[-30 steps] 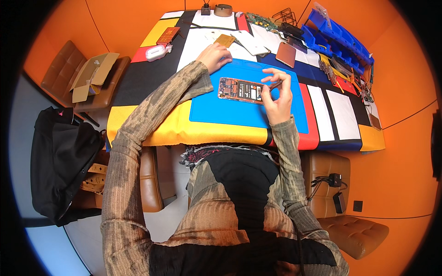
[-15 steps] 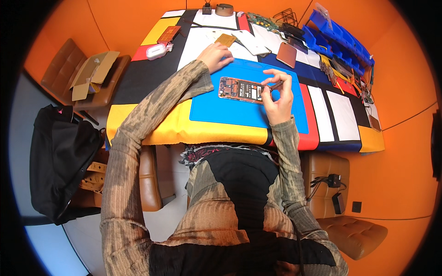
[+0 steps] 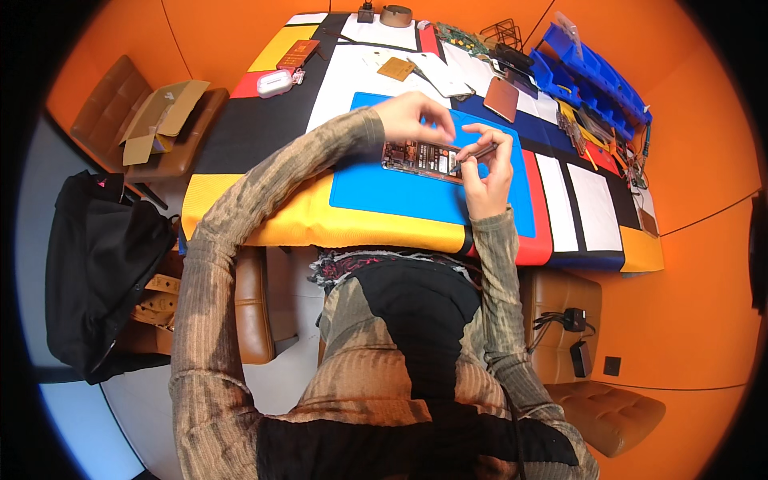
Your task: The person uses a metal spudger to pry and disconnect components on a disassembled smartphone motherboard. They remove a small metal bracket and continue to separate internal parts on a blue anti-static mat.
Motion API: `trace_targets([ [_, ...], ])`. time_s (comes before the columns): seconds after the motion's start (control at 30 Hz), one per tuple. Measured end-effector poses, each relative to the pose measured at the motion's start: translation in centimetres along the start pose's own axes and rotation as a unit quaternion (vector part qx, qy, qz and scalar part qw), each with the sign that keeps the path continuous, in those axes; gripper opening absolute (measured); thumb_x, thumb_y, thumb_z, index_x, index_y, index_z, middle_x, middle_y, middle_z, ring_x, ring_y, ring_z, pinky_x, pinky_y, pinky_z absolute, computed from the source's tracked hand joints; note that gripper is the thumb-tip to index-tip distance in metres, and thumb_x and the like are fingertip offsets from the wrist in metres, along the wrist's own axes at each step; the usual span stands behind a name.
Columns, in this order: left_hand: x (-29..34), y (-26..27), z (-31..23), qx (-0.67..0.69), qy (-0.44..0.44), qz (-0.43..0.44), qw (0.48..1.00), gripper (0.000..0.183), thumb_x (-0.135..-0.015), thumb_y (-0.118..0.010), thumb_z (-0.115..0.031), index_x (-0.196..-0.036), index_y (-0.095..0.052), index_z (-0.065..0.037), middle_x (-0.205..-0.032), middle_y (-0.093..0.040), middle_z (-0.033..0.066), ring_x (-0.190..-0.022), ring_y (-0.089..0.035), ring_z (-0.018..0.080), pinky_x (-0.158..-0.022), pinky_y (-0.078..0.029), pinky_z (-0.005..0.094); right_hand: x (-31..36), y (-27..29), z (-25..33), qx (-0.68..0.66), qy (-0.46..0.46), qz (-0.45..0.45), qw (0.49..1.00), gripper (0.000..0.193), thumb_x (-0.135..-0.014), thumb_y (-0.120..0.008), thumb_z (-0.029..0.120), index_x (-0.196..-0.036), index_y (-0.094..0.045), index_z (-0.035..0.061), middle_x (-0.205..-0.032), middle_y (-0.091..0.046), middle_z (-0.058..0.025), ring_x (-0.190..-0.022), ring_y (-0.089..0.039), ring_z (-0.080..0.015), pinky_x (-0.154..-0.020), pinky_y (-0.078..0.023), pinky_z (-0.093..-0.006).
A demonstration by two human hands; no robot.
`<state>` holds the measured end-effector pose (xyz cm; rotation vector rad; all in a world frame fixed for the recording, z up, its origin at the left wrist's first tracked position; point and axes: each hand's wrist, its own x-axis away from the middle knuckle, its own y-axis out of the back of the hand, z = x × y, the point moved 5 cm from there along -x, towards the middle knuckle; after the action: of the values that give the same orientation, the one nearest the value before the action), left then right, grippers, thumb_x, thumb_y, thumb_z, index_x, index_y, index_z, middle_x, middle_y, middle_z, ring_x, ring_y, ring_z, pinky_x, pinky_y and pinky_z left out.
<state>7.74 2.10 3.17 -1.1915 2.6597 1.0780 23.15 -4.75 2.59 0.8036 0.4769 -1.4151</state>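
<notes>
I am sitting at a surface (image 3: 264, 128) with blocks of yellow, black, white, red and blue on it. A blue mat (image 3: 400, 188) lies in front of me. On the mat is an open phone (image 3: 424, 158) with its inside parts showing. My left hand (image 3: 414, 117) is over the top edge of the phone, with the fingers bent down and touching it. My right hand (image 3: 486, 164) is at the right end of the phone. Its grip is pinched shut on a thin tool (image 3: 478, 151), and the tip of the tool points at the phone.

Farther back on the surface lie a brown square (image 3: 502, 98), a small tan square (image 3: 396, 68) and a white case (image 3: 274, 82). Blue bins (image 3: 596, 76) stand at the far right. On my left are a chair with a cardboard box (image 3: 160, 118) on it and a black bag (image 3: 100, 272) on the floor.
</notes>
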Motion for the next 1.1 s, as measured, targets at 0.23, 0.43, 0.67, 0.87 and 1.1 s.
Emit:
trace_targets([
  [0.23,0.7,-3.0,0.8,0.027,0.078,0.074,0.994,0.015,-0.080,-0.066,-0.012,-0.093,-0.071,-0.007,-0.074,-0.063,-0.0024,-0.062,-0.046,0.0047,-0.058,-0.040,0.0209,-0.1,0.0,0.7,0.122,0.001,-0.021,0.992,0.026,-0.081,-0.058,-0.003,-0.099,-0.041,0.0040,-0.101,-0.059,-0.0095,-0.066,-0.055,-0.0121,-0.055,-0.046,-0.0258],
  [0.43,0.9,-3.5,1.0,-0.035,0.057,0.081,0.994,0.018,-0.074,-0.072,-0.016,-0.090,-0.072,-0.009,-0.078,-0.064,-0.0006,-0.063,-0.045,0.0089,-0.057,-0.040,0.0249,0.0,0.1,0.5,0.101,-0.028,-0.016,0.994,0.027,-0.079,-0.056,-0.004,-0.101,-0.041,0.0038,-0.099,-0.056,-0.0090,-0.063,-0.051,-0.0108,-0.054,-0.043,-0.0254],
  [0.67,0.8,-3.6,0.9,-0.046,0.053,0.065,0.995,0.016,-0.073,-0.074,-0.018,-0.086,-0.072,-0.009,-0.079,-0.063,0.0003,-0.064,-0.045,0.0095,-0.058,-0.040,0.0251,-0.1,0.0,0.4,0.070,-0.017,-0.009,0.997,0.030,-0.075,-0.053,-0.005,-0.100,-0.039,0.0034,-0.101,-0.054,-0.0094,-0.063,-0.048,-0.0097,-0.054,-0.041,-0.0243],
  [0.87,0.9,-3.7,0.3,-0.057,0.025,0.056,0.996,0.018,-0.073,-0.076,-0.020,-0.084,-0.071,-0.007,-0.076,-0.062,0.0020,-0.061,-0.046,0.0102,-0.055,-0.040,0.0267,-0.2,-0.1,0.4,0.054,0.010,0.000,0.999,0.032,-0.073,-0.054,-0.004,-0.100,-0.038,0.0034,-0.103,-0.054,-0.0098,-0.066,-0.048,-0.0088,-0.055,-0.041,-0.0235],
  [1.1,0.8,-3.9,-0.5,-0.122,-0.004,0.057,0.991,0.016,-0.078,-0.072,-0.018,-0.082,-0.066,-0.004,-0.073,-0.060,0.0074,-0.062,-0.055,0.0174,-0.056,-0.044,0.0319,0.1,0.9,0.0,0.002,0.008,-0.078,0.997,0.031,-0.073,-0.050,-0.008,-0.098,-0.036,0.0050,-0.104,-0.055,-0.0108,-0.067,-0.049,-0.0077,-0.056,-0.041,-0.0215],
])
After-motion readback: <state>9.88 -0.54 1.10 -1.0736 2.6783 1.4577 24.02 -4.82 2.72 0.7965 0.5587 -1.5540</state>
